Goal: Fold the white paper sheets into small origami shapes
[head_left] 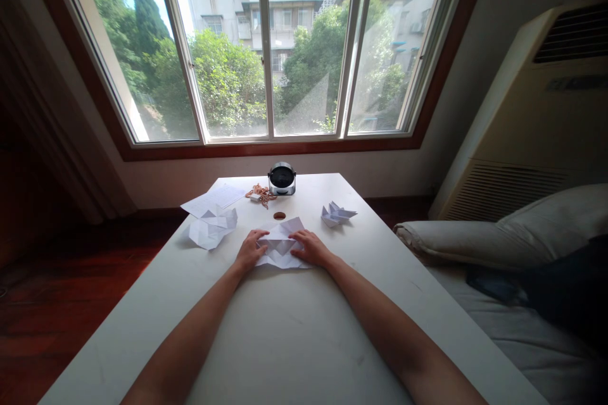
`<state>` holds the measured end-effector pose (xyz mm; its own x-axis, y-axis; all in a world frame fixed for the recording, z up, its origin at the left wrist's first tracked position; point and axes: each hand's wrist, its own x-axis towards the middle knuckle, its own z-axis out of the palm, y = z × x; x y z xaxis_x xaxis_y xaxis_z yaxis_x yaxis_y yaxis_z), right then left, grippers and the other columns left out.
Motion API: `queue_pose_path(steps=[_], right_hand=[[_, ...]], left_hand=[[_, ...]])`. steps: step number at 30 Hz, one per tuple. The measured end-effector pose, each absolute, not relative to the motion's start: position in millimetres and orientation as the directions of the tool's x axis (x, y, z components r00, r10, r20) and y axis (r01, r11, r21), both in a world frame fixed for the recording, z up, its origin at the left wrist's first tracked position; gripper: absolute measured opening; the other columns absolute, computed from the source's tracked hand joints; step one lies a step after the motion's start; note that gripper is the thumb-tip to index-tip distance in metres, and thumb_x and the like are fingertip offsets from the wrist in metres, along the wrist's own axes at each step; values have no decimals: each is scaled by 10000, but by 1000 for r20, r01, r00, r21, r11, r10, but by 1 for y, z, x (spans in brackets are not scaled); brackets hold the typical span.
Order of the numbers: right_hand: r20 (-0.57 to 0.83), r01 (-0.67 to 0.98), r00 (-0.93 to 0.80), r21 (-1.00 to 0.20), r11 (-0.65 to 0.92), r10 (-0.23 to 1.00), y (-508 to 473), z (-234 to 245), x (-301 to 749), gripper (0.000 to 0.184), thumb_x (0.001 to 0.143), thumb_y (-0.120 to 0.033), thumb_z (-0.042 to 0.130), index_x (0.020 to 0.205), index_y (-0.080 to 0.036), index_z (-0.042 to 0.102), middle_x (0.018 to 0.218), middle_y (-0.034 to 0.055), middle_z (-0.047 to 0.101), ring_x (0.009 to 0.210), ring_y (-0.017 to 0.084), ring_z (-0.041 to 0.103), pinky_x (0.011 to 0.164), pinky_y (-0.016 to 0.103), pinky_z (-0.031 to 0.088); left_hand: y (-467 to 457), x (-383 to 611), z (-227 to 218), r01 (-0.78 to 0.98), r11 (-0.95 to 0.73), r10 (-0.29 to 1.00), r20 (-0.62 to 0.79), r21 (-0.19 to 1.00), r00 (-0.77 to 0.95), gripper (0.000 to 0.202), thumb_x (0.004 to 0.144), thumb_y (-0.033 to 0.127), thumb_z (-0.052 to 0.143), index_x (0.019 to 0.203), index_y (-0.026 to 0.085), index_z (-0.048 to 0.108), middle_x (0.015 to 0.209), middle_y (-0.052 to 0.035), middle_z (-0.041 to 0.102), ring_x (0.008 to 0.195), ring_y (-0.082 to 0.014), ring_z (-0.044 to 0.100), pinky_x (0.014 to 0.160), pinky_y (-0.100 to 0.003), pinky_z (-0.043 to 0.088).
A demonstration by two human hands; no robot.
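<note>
A white sheet of paper (281, 243), partly folded with creases showing, lies on the white table (294, 335) in front of me. My left hand (249, 252) rests on its left edge, fingers curled and pressing the paper down. My right hand (308, 248) lies on its right side, fingers bent onto the fold. Both forearms stretch across the table toward it.
A finished folded paper piece (336, 214) sits to the right, crumpled and folded sheets (211, 224) to the left. At the far edge stand a small round fan (282, 178), a tangled cord (259, 193) and a small brown disc (279, 216). A bed with pillow (513, 234) is right.
</note>
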<state>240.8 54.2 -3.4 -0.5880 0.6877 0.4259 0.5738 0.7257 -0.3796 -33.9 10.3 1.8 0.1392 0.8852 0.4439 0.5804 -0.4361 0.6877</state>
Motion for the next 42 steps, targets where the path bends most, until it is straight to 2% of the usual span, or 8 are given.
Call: queue_pose_path(steps=[5,8,12,17,24,31,37,42], right_hand=[[449,575,-569,-382,724,689,52,-2,240,399,786,-297,750,1176,-254,676,1094,73,681,1047,250,605,929,378,477],[461,579,-552,-387,717,695,51,0,241,343,797,-269,740,1135,-250,688,1076,71,681,1034,245,601,913,366,485],[488,574,-537,-386,722,688,50,2,241,325,800,-255,735,1122,-248,690,1072,73,678,1049,252,591,925,377,481],[501,551,-559,-370,748,660,47,5,239,390,778,-267,753,1161,-263,679,1074,73,669,1040,256,583,918,386,484],[467,563,-580,-363,743,668,48,2,234,425,776,-252,748,1193,-269,666,1031,60,675,1015,246,579,901,367,478],[449,606,-545,-373,703,708,54,-5,236,203,806,-255,737,1009,-263,729,954,54,686,951,236,579,858,363,460],[468,624,-508,-379,683,724,58,-8,237,73,815,-217,721,883,-244,729,940,52,683,958,238,562,876,368,442],[489,623,-496,-377,686,718,61,-10,236,58,821,-183,705,841,-237,702,925,51,676,948,240,554,871,375,453]], left_hand=[[16,-37,-3,455,-405,903,425,793,62,462,730,66,565,1149,220,684,1159,-67,648,1074,-209,627,936,-360,522],[18,-37,-6,438,-381,911,412,814,26,473,709,47,524,1123,209,687,1109,-65,657,1034,-206,637,896,-353,540],[14,-34,-3,526,-403,892,450,749,42,452,715,36,503,1069,230,705,1038,-46,645,981,-190,639,908,-350,539],[10,-32,4,638,-432,846,531,637,43,361,812,80,504,1055,251,711,1016,-48,622,957,-195,632,944,-362,518],[6,-30,10,663,-434,823,568,610,16,264,898,200,529,1083,240,713,970,-61,602,871,-205,623,866,-348,530],[2,-28,17,629,-459,821,571,628,29,235,921,243,520,1037,240,725,944,-59,603,831,-193,612,820,-333,525],[0,-26,19,590,-499,802,597,635,36,223,929,244,508,1015,239,714,965,-59,612,878,-197,618,840,-333,521],[1,-27,16,607,-500,800,599,617,50,207,881,201,556,1022,241,702,1016,-61,609,967,-214,617,898,-352,513]])
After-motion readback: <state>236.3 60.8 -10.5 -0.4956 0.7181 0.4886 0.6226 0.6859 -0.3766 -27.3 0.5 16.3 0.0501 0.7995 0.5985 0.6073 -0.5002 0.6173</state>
